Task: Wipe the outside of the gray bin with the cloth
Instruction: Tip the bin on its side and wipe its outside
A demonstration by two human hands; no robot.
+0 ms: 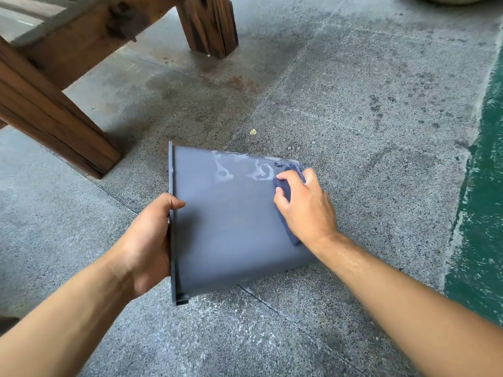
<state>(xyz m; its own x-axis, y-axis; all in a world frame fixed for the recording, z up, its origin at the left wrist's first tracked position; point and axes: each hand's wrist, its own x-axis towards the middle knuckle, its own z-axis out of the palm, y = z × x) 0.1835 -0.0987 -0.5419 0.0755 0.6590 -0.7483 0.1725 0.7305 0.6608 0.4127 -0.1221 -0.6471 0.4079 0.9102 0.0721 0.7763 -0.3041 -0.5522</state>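
Head view: smooth gray bin (226, 219) lies on its side on speckled concrete floor (353, 104), left hand (148, 240) gripping its rim. Right hand (304, 205) clutches a dark cloth (285, 186) against the wall (pale streaks nearby).

Speckled gray stone floor beneath heavy wooden furniture

The floor (353, 91) was gray speckled stone in large slabs with thin joints, marked by damp patches and a rusty stain. Dark brown wooden legs (209, 25) and beams (49, 110) stood at the far left corner of the floor. A green painted strip (484, 213), worn and flaking, ran along the floor's right edge. A small yellowish scrap (253, 131) lay on the stone. The light was soft and even.
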